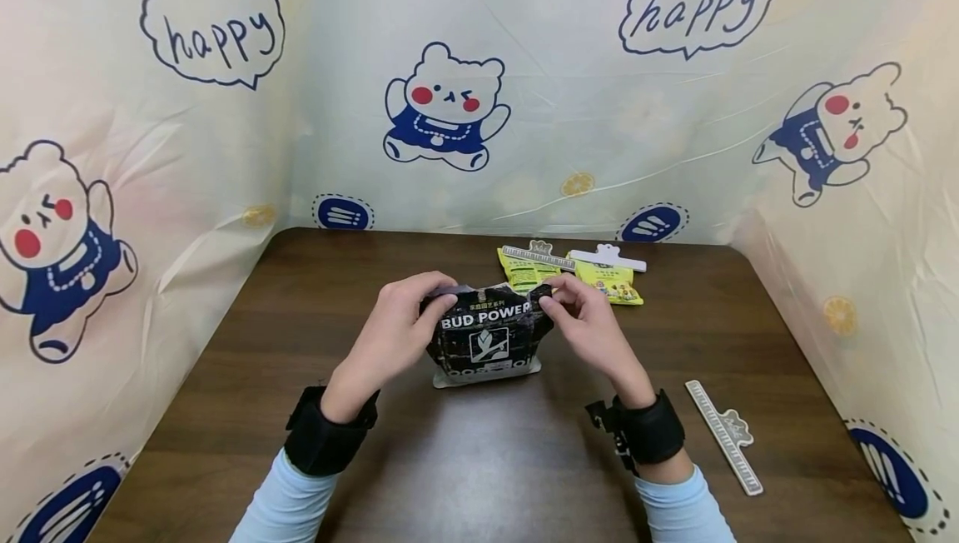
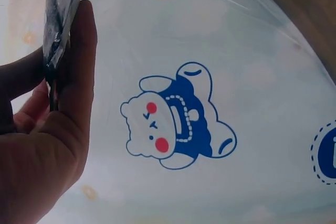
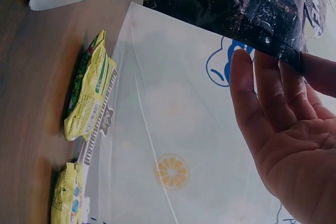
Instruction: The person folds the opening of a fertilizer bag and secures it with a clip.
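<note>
A black plastic bag (image 1: 490, 335) printed "BUD POWER" stands upright on the table, its pale bottom edge toward me. My left hand (image 1: 400, 318) pinches its upper left corner between thumb and fingers. At the upper right corner, my right hand (image 1: 588, 318) pinches the bag the same way. In the left wrist view the bag's edge (image 2: 62, 24) passes between the thumb and fingers of the left hand (image 2: 58, 140). The right wrist view shows the dark bag corner (image 3: 262, 30) held by the right hand (image 3: 294, 135), thumb on one side and fingers on the other.
Behind the bag lie two yellow packets (image 1: 608, 281), one with a grey sealing clip (image 1: 538, 256), the other with a white clip (image 1: 608, 256). Another grey clip (image 1: 722, 436) lies on the brown table (image 1: 300, 326) at the right. A patterned cloth (image 1: 569, 127) surrounds the table's back and sides.
</note>
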The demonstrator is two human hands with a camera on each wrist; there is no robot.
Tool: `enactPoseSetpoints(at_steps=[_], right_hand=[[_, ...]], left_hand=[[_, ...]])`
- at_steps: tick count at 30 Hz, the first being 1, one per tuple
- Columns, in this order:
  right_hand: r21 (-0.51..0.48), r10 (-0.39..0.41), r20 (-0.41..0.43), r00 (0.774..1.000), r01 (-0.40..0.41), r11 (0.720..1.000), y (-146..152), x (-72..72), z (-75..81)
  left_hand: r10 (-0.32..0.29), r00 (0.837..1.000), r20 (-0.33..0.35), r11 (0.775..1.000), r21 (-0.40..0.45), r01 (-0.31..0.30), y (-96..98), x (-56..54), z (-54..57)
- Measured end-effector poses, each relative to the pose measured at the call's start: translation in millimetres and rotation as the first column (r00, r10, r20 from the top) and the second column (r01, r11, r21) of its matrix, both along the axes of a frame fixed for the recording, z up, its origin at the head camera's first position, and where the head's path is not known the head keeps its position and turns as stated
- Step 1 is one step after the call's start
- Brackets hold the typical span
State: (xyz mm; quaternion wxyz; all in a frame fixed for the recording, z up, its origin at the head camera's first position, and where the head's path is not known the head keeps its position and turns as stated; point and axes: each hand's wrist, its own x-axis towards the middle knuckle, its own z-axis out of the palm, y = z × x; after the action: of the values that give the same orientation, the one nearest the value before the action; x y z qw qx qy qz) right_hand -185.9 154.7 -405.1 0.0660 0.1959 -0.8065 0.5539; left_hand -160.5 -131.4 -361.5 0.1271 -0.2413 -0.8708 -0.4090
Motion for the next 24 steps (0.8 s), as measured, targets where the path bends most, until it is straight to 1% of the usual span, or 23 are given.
enactPoseSetpoints(at_steps=[7,10,13,15,16,17,18,19,20,21,22,23,24], right_hand=[[-0.049,0.034,0.044,0.998,-0.032,0.998,-1.5,-1.6,-4.1],[-0.058,0.041,0.062,0.997,-0.037,0.998,-2.2,-1.8,-5.4],[-0.054,0.04,0.073,0.997,-0.036,0.998,-2.7,-2.5,-6.3],[-0.05,0.032,0.083,0.996,-0.028,0.998,-2.9,-2.9,-6.5],[-0.051,0.026,0.09,0.996,-0.021,0.998,-3.1,-3.0,-6.6],[-0.055,0.018,0.099,0.995,-0.013,0.998,-3.4,-3.0,-6.3],[-0.061,0.01,0.108,0.994,-0.004,0.998,-3.7,-3.1,-6.2],[-0.069,0.004,0.116,0.993,0.004,0.998,-3.9,-3.2,-6.3],[-0.077,-0.002,0.124,0.992,0.012,0.997,-4.2,-3.5,-6.5],[-0.084,-0.007,0.131,0.991,0.018,0.996,-4.5,-3.8,-6.7],[-0.091,-0.008,0.136,0.991,0.02,0.996,-4.9,-4.0,-6.9],[-0.096,-0.009,0.139,0.99,0.023,0.995,-5.2,-4.3,-7.1],[-0.096,-0.008,0.139,0.99,0.021,0.995,-5.4,-4.6,-7.5]], left_hand=[[0.045,0.998,0.032,0.998,0.033,-0.046,-1.4,-4.0,-3.4],[0.045,0.998,0.04,0.998,0.038,-0.046,-1.9,-5.7,-4.8],[0.038,0.999,0.032,0.998,0.042,-0.04,-1.3,-7.7,-6.9],[0.03,1.0,-0.001,0.999,0.039,-0.03,-0.8,-9.1,-9.1],[0.025,0.999,-0.032,0.999,0.036,-0.024,-0.4,-9.8,-10.4],[0.019,0.997,-0.076,0.999,0.031,-0.016,0.0,-10.3,-11.5],[0.01,0.991,-0.134,1.0,0.023,-0.007,0.5,-11.0,-12.4],[-0.002,0.979,-0.206,1.0,0.014,0.005,1.6,-11.9,-12.5],[-0.016,0.958,-0.285,1.0,0.0,0.016,3.0,-12.6,-12.4],[-0.031,0.932,-0.362,0.999,-0.018,0.026,4.6,-12.6,-11.9],[-0.051,0.9,-0.432,0.999,-0.039,0.038,6.5,-12.2,-11.2],[-0.074,0.869,-0.49,0.996,-0.07,0.046,8.4,-11.2,-9.9],[-0.101,0.841,-0.531,0.993,-0.111,0.049,10.5,-9.9,-8.8]])
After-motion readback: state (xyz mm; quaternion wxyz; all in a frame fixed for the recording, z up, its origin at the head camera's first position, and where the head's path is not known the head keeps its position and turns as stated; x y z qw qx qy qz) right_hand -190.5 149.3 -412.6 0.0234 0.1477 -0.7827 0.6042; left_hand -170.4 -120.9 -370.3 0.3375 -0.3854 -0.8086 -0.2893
